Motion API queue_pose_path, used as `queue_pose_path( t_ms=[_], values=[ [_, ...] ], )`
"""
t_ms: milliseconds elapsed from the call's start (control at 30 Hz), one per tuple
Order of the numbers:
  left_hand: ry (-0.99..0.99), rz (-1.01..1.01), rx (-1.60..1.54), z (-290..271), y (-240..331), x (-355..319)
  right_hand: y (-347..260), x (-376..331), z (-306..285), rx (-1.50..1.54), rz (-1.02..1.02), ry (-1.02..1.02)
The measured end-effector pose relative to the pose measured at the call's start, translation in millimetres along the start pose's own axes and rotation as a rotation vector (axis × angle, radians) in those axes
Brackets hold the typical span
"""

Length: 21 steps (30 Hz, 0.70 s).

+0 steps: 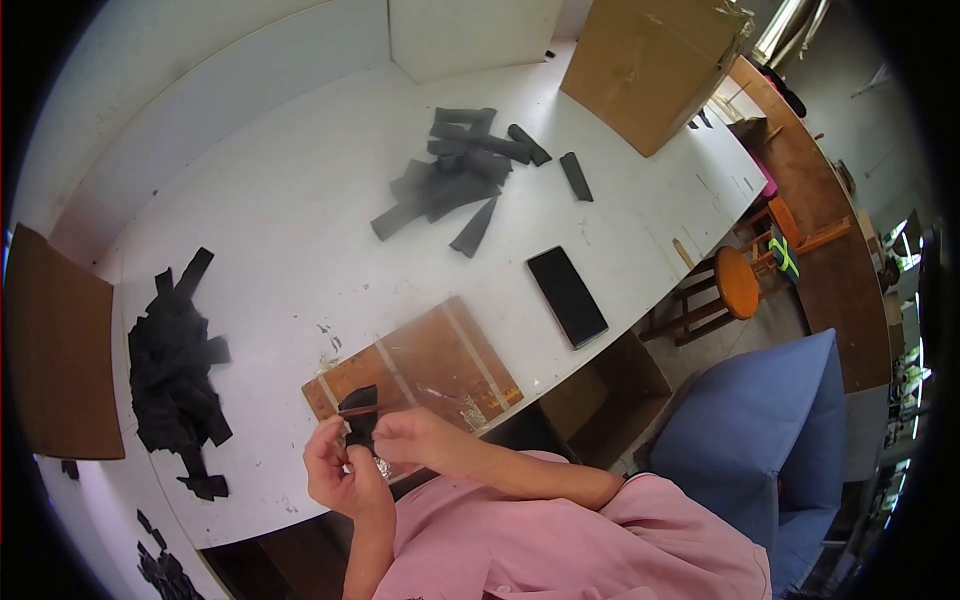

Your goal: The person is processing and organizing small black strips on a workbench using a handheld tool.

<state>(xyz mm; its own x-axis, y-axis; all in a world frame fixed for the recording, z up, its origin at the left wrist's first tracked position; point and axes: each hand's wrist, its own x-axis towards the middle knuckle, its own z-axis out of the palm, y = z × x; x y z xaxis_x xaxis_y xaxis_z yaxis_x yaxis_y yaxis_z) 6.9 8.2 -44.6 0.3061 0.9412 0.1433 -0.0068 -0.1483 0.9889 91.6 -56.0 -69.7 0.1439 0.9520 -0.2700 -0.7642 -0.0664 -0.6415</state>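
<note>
In the head view, the black piece (361,399) is at the brown board's (430,345) near left part, gripped between the left hand (342,478) and right hand (425,440), fingertips drawn nearly together, exact contact partly hidden. Steadying with one pinch while the other makes small adjustments should avoid creasing.

Both hands (340,480) hold a black piece (360,399) over a brown board (445,345).
</note>
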Motion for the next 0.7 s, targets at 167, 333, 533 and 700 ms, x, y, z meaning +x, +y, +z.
queue_pose_path(
  t_ms=[167, 333, 533, 700],
  values=[
    [-0.183, -0.110, -0.191, -15.0, -3.7, 4.6, -9.3, -0.4, -8.9, -0.214, -0.105, 0.067],
    [-0.716, -0.743, -1.185, -31.4, 18.0, 7.9, -14.4, -12.0, -0.8, -0.126, -0.133, -0.082],
    [-0.408, -0.326, -0.220, -13.6, 33.6, -8.5, -17.3, -17.3, 0.2, -0.246, -0.322, 0.019],
    [-0.165, -0.093, -0.008, -4.4, 14.2, -17.5, -24.2, -15.3, 18.4, -0.872, -0.932, 0.213]
  ],
)
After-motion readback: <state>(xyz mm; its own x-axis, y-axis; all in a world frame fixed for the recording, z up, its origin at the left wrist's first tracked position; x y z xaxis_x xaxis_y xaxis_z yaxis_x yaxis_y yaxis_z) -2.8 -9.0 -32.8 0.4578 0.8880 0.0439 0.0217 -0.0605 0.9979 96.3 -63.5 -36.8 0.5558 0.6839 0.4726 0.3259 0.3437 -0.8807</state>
